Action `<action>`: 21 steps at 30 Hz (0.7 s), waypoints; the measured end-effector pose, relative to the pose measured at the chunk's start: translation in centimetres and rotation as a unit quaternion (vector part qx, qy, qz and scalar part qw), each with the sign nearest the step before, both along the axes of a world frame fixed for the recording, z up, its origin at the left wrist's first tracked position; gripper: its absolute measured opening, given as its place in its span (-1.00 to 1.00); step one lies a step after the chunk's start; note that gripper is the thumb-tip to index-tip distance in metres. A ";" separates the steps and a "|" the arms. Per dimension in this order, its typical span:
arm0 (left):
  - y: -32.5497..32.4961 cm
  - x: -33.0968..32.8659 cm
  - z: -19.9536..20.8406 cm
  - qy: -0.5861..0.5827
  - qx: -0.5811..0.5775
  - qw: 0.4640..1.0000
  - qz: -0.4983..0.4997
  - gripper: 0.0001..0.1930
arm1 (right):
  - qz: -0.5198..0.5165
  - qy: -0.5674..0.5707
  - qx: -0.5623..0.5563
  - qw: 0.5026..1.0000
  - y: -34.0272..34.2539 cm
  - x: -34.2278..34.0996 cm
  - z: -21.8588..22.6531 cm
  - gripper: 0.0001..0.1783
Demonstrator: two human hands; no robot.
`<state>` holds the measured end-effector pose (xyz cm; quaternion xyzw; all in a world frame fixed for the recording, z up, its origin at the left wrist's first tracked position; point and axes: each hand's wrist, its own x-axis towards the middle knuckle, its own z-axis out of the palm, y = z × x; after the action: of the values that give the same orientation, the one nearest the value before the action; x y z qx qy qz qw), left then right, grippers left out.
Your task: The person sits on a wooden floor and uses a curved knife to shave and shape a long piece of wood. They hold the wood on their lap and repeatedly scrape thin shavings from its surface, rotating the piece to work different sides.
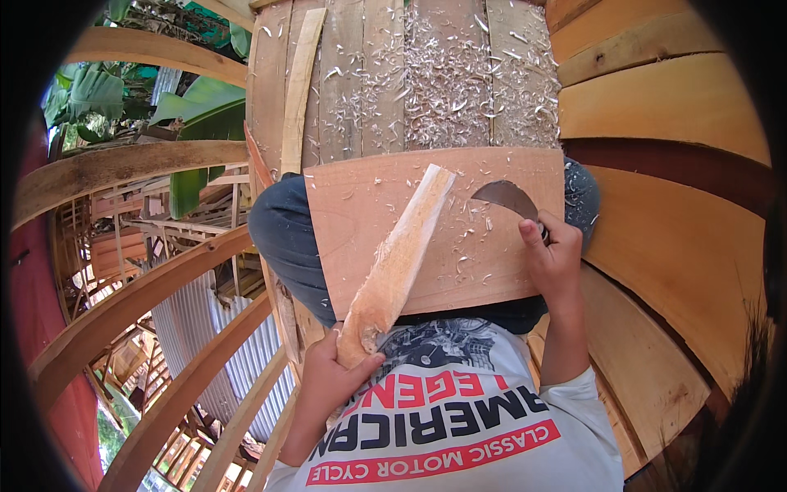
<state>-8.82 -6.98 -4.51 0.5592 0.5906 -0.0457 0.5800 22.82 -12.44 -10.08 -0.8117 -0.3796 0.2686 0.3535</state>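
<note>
My left hand (340, 373) is closed round the thick lower end of a pale, roughly carved piece of wood (396, 254). The piece slants up to the right, and its narrow end lies over a flat wooden board (352, 213) across my lap. In my right hand (553, 258) is a knife with a broad curved blade (510, 197); its handle is mostly hidden in my fist. The blade points left above the board, apart from the carved wood. Thin curled shavings are scattered on the board around the blade.
Beyond the board, a plank floor (344, 98) is strewn with wood shavings (447, 90). A loose wooden strip (302, 90) lies along its left side. Curved wooden slats (188, 287) stand on the left, with corrugated metal sheet (246, 328) beyond them. Broad planks (672, 254) rise at the right.
</note>
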 end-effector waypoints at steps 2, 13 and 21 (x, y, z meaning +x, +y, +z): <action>0.6 0.7 1.2 -0.019 0.039 0.999 0.025 -0.54 | 0.015 0.064 0.050 0.997 0.4 0.2 -0.2 -0.44; 5.6 8.2 3.4 -0.078 0.330 0.940 -0.037 -0.62 | 0.012 0.371 0.057 0.927 2.2 -0.4 -1.6 -0.67; 7.1 12.8 2.9 -0.115 0.416 0.899 -0.078 -0.74 | 0.065 0.480 0.044 0.874 2.2 2.3 -1.7 -0.80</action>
<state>3.94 0.07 -1.57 0.7953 0.4392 0.2235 0.3530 25.16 -10.27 -11.82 -0.5401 -0.2262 0.6306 0.5093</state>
